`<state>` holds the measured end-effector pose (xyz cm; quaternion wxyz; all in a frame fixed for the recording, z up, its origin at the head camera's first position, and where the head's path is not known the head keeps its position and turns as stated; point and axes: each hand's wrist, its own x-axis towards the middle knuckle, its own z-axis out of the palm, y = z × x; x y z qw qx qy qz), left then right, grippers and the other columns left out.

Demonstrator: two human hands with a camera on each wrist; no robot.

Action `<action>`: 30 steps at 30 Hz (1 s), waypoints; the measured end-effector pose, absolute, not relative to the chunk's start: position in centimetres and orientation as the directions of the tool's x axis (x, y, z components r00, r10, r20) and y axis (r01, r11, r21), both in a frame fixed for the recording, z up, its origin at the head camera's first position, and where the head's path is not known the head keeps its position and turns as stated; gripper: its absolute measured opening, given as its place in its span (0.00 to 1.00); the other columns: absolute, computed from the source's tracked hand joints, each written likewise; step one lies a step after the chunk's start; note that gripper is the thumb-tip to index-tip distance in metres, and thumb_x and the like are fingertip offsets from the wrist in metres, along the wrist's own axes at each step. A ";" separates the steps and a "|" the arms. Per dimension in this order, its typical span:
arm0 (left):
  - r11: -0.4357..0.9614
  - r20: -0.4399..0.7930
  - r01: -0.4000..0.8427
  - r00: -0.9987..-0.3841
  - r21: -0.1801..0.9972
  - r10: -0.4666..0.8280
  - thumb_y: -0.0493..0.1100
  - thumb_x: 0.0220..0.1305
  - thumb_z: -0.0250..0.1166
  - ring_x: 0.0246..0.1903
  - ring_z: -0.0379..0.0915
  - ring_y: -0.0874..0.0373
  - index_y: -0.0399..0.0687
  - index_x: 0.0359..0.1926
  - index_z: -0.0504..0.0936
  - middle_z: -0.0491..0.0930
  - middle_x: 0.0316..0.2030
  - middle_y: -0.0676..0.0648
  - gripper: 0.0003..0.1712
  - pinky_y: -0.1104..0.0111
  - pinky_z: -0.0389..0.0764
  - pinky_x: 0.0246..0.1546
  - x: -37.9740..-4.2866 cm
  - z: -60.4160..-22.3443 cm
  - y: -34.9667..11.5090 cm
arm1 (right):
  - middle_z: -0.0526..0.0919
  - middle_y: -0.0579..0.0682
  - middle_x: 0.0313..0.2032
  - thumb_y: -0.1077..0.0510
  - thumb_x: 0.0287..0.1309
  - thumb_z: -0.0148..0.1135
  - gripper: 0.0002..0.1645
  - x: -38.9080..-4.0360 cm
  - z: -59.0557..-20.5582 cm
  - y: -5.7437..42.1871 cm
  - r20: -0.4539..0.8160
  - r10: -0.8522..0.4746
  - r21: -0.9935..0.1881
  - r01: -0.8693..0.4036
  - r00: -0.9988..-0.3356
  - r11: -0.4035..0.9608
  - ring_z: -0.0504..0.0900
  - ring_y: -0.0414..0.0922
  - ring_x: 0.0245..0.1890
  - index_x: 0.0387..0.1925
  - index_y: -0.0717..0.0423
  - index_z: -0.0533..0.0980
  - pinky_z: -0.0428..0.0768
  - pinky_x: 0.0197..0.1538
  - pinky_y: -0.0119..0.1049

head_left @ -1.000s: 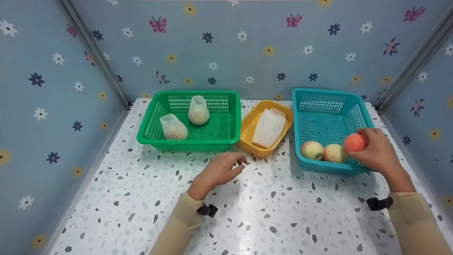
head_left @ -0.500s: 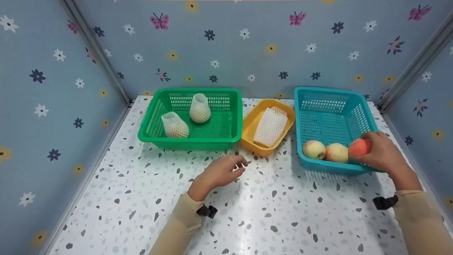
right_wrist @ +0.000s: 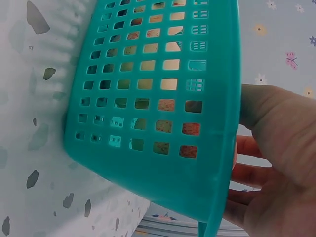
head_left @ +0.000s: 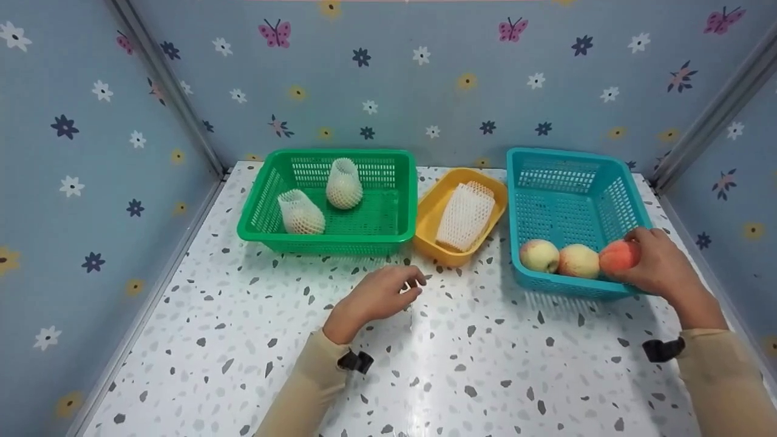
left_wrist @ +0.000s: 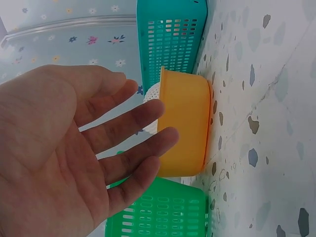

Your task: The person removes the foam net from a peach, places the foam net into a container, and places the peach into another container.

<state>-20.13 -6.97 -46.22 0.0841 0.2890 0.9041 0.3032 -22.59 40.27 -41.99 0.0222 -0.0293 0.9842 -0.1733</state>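
Observation:
My right hand (head_left: pixel 658 264) reaches over the near right corner of the blue basket (head_left: pixel 549 282) and grips a red apple (head_left: pixel 618 258) low inside it. Two yellow-red apples, a left one (head_left: pixel 539 255) and a middle one (head_left: pixel 578 261), lie in a row beside it. The basket wall hides most of the held apple in the right wrist view, where fingers (right_wrist: pixel 252 175) show behind the rim. My left hand (head_left: pixel 379 292) hovers above the table in front of the yellow tray (head_left: pixel 428 240), holding nothing. Its fingers are loosely bent and apart in the left wrist view.
White foam net sleeves (head_left: pixel 466 215) lie in the yellow tray. To its left stands a green basket (head_left: pixel 331 244) with two net-wrapped fruits, one at the back (head_left: pixel 345 185) and one at the front left (head_left: pixel 302 213). Patterned walls (head_left: pixel 388 79) enclose the speckled table (head_left: pixel 485 376).
My right hand has lowered the red apple and shifted right, bringing it down beside the middle apple. My left hand has stayed nearly still. The head view has tilted slightly.

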 end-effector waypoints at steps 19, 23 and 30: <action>0.654 0.019 0.474 -0.818 0.590 0.576 0.48 0.60 0.55 0.36 0.71 0.62 0.51 0.42 0.77 0.74 0.34 0.58 0.12 0.68 0.71 0.37 -20.1 -46.3 -6.9 | 0.69 0.59 0.35 0.33 0.35 0.65 0.38 -22.9 -42.0 39.6 -0.042 -0.063 -0.240 -0.051 -0.997 0.969 0.67 0.54 0.31 0.38 0.61 0.71 0.68 0.24 0.45; 0.658 0.020 0.475 -0.819 0.584 0.573 0.47 0.60 0.55 0.37 0.72 0.60 0.50 0.42 0.77 0.75 0.34 0.57 0.11 0.67 0.71 0.37 -20.1 -46.5 -6.8 | 0.70 0.59 0.36 0.32 0.35 0.64 0.38 -22.9 -42.1 39.6 -0.036 -0.066 -0.238 -0.056 -0.997 0.970 0.67 0.53 0.31 0.37 0.60 0.71 0.68 0.24 0.46; 0.672 -0.006 0.454 -0.826 0.586 0.563 0.48 0.61 0.54 0.37 0.72 0.61 0.53 0.41 0.77 0.75 0.35 0.58 0.10 0.67 0.71 0.37 -19.9 -46.5 -6.8 | 0.70 0.60 0.36 0.33 0.35 0.64 0.38 -22.8 -42.3 39.5 -0.022 -0.066 -0.225 -0.059 -0.998 0.972 0.68 0.54 0.31 0.37 0.60 0.72 0.68 0.24 0.47</action>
